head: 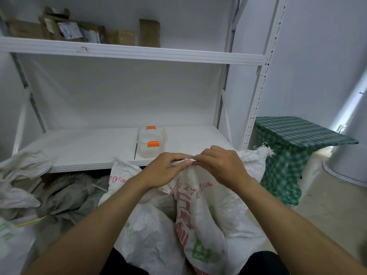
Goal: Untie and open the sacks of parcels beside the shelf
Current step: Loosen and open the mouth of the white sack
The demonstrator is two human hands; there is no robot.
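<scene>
A white woven sack [200, 211] with red and green print stands in front of me, its top gathered at about chest height. My left hand [164, 169] and my right hand [220, 165] meet at the sack's neck, fingers curled and pinching the bunched white fabric or tie between them. The tie itself is mostly hidden under my fingers. A second white sack [123, 171] with red print leans just behind and to the left. A grey sack [67, 197] lies on the floor further left.
A white metal shelf [83, 149] stands behind the sacks, with a clear plastic box [152, 142] with orange clasps on its lower board and cardboard parcels [73, 30] on the upper board. More white sacks [17, 175] are at left. A green checked cloth-covered stand [294, 147] is at right.
</scene>
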